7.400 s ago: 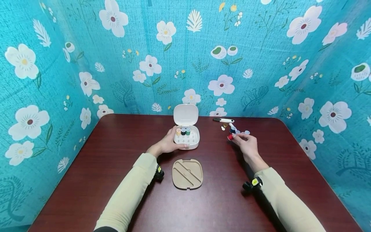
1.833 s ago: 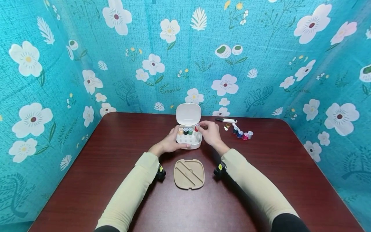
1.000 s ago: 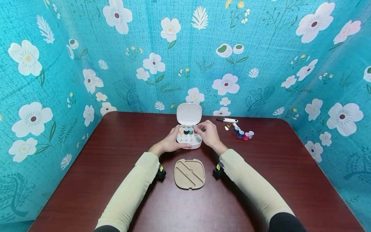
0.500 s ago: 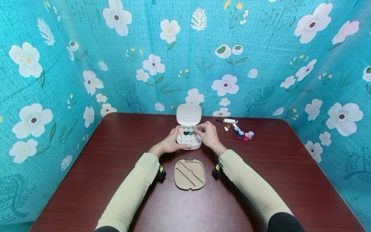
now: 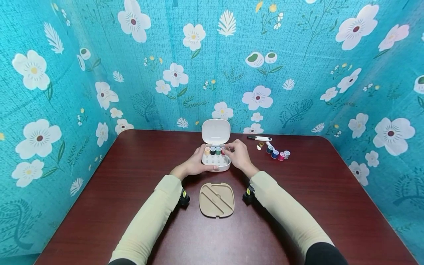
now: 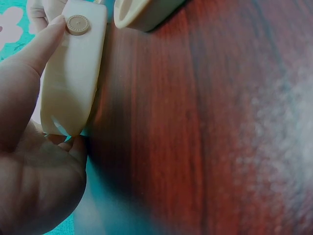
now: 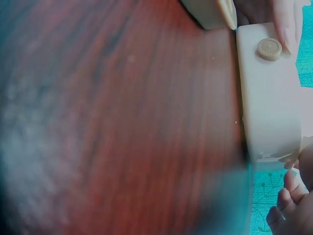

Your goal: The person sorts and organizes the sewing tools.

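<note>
A white sewing box [image 5: 225, 167] stands on the table with its lid [image 5: 216, 131] raised. My left hand [image 5: 193, 162] holds the box's left side, thumb along the front beside a round button [image 6: 78, 24]. My right hand [image 5: 240, 155] reaches over the right rim and pinches a red thread spool [image 5: 223, 151] at the right end of the back row. Left of it are a yellow spool [image 5: 207, 151], a black spool [image 5: 212, 151] and a green spool [image 5: 218, 151]. Bare pegs show in front. Fingers partly hide the red spool; whether it sits fully on its peg is unclear.
Nearer me lies a beige tray insert [image 5: 216, 200] with slanted grooves. To the right are a blue spool [image 5: 275, 154], a pink spool [image 5: 281, 156], other spools, a gold ring [image 5: 261, 144] and a black-and-white slim tool [image 5: 259, 138]. Patterned cloth [image 5: 185, 92] hangs behind.
My right hand has brought the red spool from the pile at the right into the box, then shifted it slightly left. The left hand has kept its hold on the box.
</note>
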A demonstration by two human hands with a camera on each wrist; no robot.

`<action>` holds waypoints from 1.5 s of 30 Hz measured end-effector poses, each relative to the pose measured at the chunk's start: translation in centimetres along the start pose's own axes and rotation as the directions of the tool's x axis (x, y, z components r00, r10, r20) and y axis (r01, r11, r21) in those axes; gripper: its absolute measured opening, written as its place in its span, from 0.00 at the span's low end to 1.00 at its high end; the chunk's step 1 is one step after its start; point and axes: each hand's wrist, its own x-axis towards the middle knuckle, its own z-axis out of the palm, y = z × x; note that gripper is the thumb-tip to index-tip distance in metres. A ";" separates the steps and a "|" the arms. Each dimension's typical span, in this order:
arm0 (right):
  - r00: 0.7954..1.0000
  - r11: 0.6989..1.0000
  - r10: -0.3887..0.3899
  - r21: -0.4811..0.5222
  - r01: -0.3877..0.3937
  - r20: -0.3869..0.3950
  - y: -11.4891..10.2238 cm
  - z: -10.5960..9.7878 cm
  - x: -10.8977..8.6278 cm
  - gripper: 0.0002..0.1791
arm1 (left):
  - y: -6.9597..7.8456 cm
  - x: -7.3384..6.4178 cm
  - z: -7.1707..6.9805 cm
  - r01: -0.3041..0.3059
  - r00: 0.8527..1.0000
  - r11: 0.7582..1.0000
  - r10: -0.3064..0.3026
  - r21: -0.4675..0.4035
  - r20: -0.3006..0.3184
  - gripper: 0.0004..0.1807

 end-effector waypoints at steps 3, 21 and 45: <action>1.000 1.000 0.003 -0.007 -0.003 0.007 -0.1 -0.1 0.0 0.11 | 0.1 0.0 0.0 -0.004 1.000 1.000 0.004 -0.003 0.000 0.55; 0.999 1.000 0.008 -0.016 -0.007 0.052 0.0 -0.8 -0.3 0.12 | 0.2 -0.1 -0.2 -0.009 1.000 1.000 0.009 -0.007 0.004 0.54; 0.993 0.997 -0.079 -0.011 0.081 0.086 -0.4 -3.1 -2.0 0.10 | 0.3 -0.1 0.1 -0.022 1.000 1.000 0.022 -0.006 -0.009 0.54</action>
